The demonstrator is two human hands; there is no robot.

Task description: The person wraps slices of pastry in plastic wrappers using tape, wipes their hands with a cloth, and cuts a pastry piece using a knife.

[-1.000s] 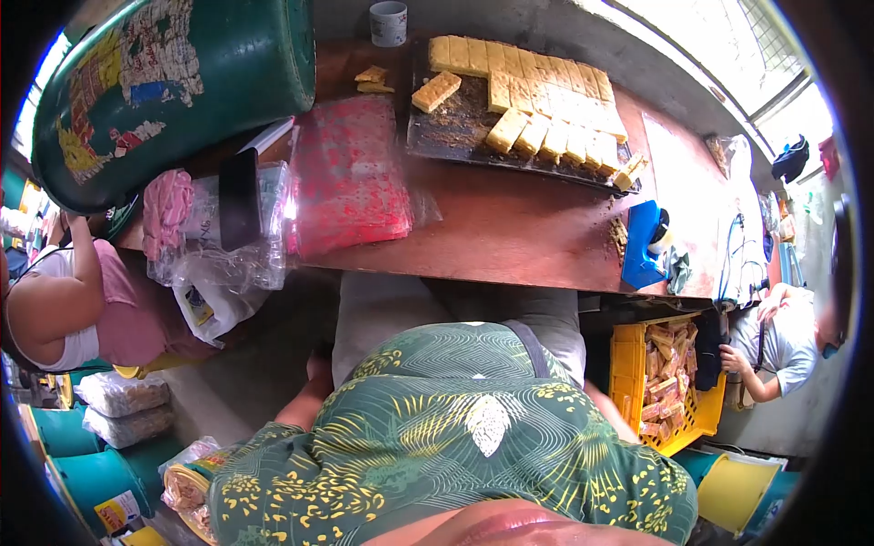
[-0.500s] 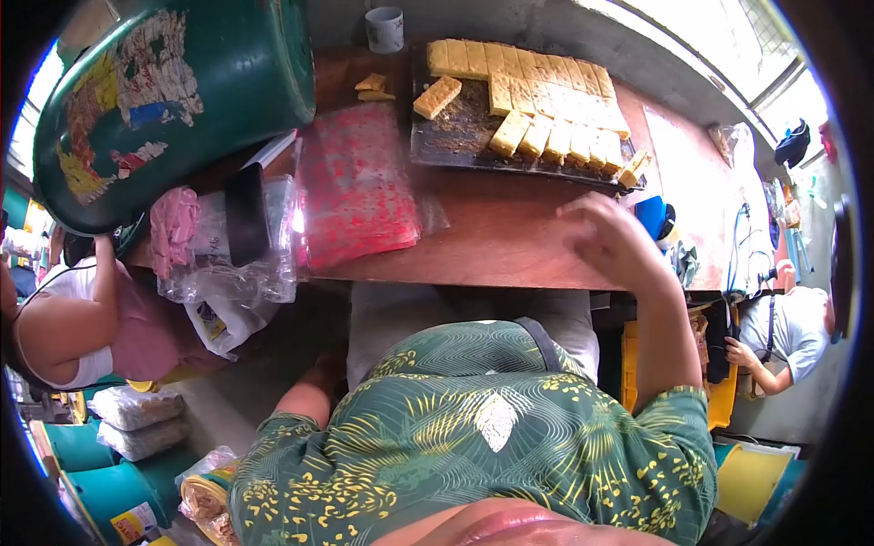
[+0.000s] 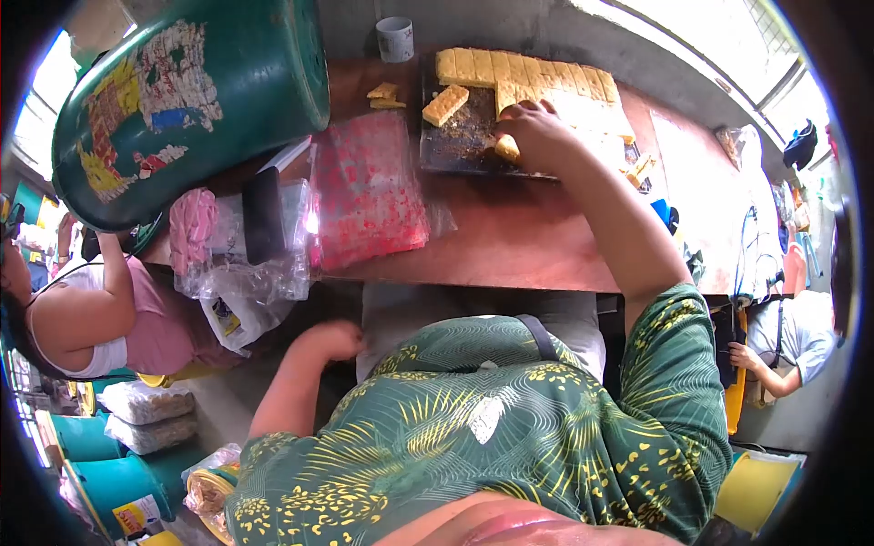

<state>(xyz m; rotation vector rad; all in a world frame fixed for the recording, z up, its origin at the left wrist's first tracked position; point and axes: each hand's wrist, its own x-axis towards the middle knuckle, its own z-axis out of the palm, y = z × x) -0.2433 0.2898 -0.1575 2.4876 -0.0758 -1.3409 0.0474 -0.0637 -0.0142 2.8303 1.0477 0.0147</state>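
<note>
My right hand (image 3: 537,132) reaches over a dark baking tray (image 3: 437,150) at the back of the table. Its fingers curl around the end slice of a row of golden cake (image 3: 507,148); most of that slice is hidden under the hand. Uniform rows of cut cake (image 3: 528,68) fill the tray's far and right parts. A single loose slice (image 3: 445,106) lies on the crumb-covered left part. Down by my lap, my left hand (image 3: 333,341) is blurred and appears to hold nothing, its fingers unclear.
Left of the tray lie a red-stained plastic sheet (image 3: 369,191), a dark phone-like slab (image 3: 263,216) and clear plastic bags (image 3: 291,264). A large green drum (image 3: 255,82) lies behind them. A white mug (image 3: 395,39) and cake scraps (image 3: 385,96) stand nearby. Other people (image 3: 118,309) work on both sides.
My right hand has moved from the table's front, left and forward, onto the end cake slice. My left hand has come up beside my lap. The view has shifted slightly.
</note>
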